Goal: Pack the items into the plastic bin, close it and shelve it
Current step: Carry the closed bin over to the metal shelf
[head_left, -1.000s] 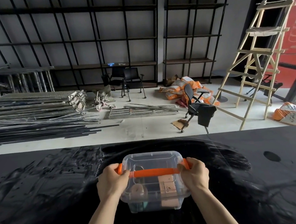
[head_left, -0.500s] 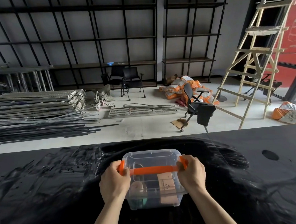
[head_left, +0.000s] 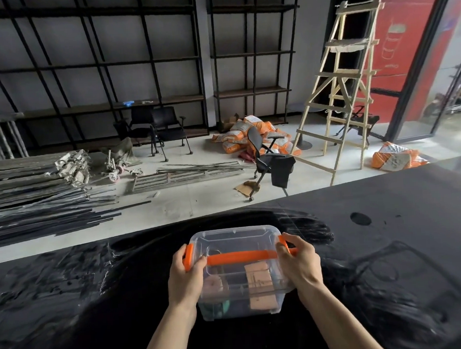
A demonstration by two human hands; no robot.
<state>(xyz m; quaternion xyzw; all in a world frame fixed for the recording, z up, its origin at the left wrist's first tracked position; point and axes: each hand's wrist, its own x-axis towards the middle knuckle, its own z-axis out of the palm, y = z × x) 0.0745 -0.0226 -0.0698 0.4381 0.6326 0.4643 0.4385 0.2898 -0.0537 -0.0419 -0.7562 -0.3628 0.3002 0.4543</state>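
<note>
With the items packed and the lid on, we grip the plastic bin [head_left: 239, 271] between our left hand [head_left: 186, 281] and right hand [head_left: 299, 264], fingers curled on its orange latches [head_left: 188, 256]; shelving remains, we judge.

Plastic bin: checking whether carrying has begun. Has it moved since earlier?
Yes: the plastic bin has shifted right, closer to the dark round spot on the table.

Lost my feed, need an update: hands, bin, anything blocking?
Left hand and right hand each grip an orange side latch. Clear bin on the black table, lid on, items inside. Nothing blocking.
</note>
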